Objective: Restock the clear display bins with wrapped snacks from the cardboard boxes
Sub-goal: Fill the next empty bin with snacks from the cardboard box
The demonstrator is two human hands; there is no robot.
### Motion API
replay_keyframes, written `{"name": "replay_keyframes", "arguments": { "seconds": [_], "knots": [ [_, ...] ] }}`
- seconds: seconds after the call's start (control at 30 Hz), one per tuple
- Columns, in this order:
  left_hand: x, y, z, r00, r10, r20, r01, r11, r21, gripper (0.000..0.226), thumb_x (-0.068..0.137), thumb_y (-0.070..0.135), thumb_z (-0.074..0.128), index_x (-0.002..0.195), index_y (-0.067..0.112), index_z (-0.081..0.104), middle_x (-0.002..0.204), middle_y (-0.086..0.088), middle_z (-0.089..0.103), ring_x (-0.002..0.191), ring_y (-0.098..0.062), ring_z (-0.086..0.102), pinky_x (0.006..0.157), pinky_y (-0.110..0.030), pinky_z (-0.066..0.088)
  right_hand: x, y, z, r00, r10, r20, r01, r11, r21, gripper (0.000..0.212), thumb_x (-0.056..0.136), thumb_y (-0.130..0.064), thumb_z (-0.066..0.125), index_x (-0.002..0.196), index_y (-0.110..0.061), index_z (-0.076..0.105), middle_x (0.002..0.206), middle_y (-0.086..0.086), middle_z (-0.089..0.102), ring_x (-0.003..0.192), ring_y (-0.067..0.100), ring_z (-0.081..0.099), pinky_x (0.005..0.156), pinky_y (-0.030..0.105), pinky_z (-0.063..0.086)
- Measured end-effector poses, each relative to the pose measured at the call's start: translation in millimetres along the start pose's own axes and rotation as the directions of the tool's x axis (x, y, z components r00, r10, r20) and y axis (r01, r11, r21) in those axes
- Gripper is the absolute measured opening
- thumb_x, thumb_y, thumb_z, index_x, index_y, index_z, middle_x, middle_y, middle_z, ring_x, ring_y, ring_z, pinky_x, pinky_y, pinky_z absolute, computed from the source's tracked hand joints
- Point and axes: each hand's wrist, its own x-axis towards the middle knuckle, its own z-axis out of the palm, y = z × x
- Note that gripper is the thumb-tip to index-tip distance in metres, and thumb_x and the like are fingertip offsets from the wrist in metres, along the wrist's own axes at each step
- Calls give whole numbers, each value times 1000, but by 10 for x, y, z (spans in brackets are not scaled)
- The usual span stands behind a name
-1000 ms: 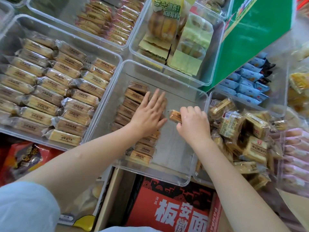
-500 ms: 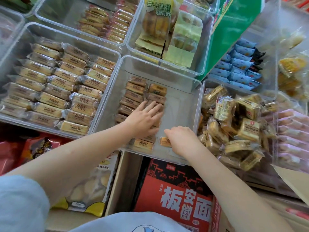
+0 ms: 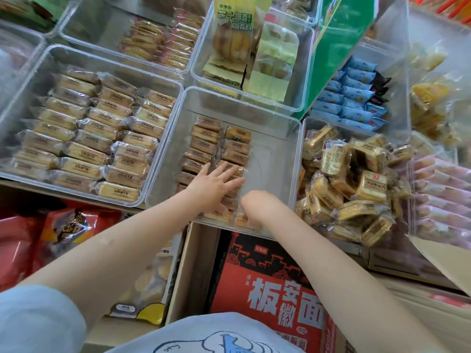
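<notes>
The clear middle bin [image 3: 272, 171] holds two columns of brown wrapped snacks [image 3: 207, 143] along its left side; its right half is bare. My left hand [image 3: 214, 189] lies flat with fingers spread, pressing on the near part of both columns. My right hand [image 3: 257, 205] is bent down at the bin's near edge, fingers curled out of sight over a wrapped snack [image 3: 241, 219] at the near end of the right column. Below the bin stands an open cardboard box [image 3: 193, 271] with a red pack [image 3: 267, 289] inside.
A full bin of the same kind of bars [image 3: 102, 138] sits to the left. A heaped bin of square snacks [image 3: 351, 179] is on the right. Behind are yellow-green packs [image 3: 254, 54], blue packs [image 3: 354, 98] and a green box [image 3: 336, 47]. Red bags [image 3: 58, 233] lie low left.
My right hand carried a snack from the middle of the bin back to its near edge. My left hand slid toward me along the columns, staying flat.
</notes>
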Motion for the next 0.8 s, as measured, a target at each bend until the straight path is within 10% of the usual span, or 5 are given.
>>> {"name": "replay_keyframes", "arguments": {
  "seconds": [0.27,0.4,0.63,0.8],
  "knots": [
    [-59,67,-78,999,-34,24,35,999,-42,93,94,44,64,160,31,-1,168,-3,-12,155,-27,-9,123,-58,6,185,113,118,998,-55,21,53,994,92,37,94,-24,67,129,-13,66,122,6,68,112,27,63,88,32,48],
    [-188,244,-161,986,-88,-143,68,988,-141,59,98,37,53,153,28,33,164,-5,25,151,-26,19,120,-51,17,-101,229,57,987,-41,-157,73,976,206,32,97,-27,63,125,-13,65,121,5,66,109,25,62,89,33,49],
    [-754,1280,-402,849,-123,-514,-126,898,-422,33,95,32,54,123,21,67,123,-1,67,118,-25,58,108,-41,30,-1757,777,229,773,81,-629,223,894,389,20,98,-33,59,86,-20,67,79,-9,58,74,11,54,67,31,42],
    [-1091,2648,-518,872,-27,-489,-314,736,-600,39,100,40,50,134,24,59,134,8,57,125,-8,44,110,-31,28,-3019,1210,985,606,295,-739,193,846,496,43,97,-30,56,56,-19,46,54,-4,45,55,16,47,54,34,38]
  ]
}}
